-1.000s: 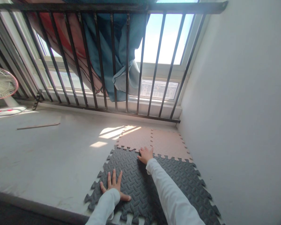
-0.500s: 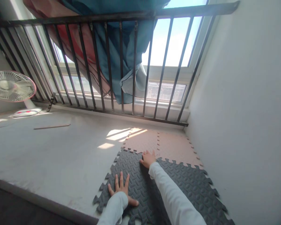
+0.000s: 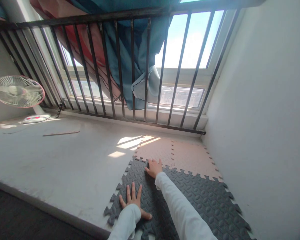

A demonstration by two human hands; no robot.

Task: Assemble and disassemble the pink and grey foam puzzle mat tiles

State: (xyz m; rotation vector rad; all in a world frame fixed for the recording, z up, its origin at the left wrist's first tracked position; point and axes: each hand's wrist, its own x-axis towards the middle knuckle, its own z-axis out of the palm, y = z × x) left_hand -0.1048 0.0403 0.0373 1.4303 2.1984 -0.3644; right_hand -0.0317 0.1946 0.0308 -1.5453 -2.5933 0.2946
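Observation:
Dark grey foam mat tiles [image 3: 195, 196] with a raised pattern and toothed edges lie on the pale floor, against two pink foam mat tiles [image 3: 192, 156]. Spread flat on the left grey tile is my left hand [image 3: 135, 201], fingers apart, with nothing in it. My right hand [image 3: 154, 168] presses on the far edge of the grey tile, where it meets the pink one. Its fingers are stretched out over the toothed seam, and the palm side is hidden. My right sleeve covers part of the grey mat.
A black metal railing [image 3: 107, 116] runs before the window and the hanging curtain [image 3: 140, 60]. A white wall [image 3: 265, 110] borders the mats on the right. At the far left stands a fan [image 3: 20, 91]; a thin strip [image 3: 61, 133] lies on the floor. The raised floor's edge [image 3: 40, 206] is at lower left.
My right hand has shifted slightly left along the seam between grey and pink tiles. The left hand stays flat on the mat. The whole view has swung a little to the left.

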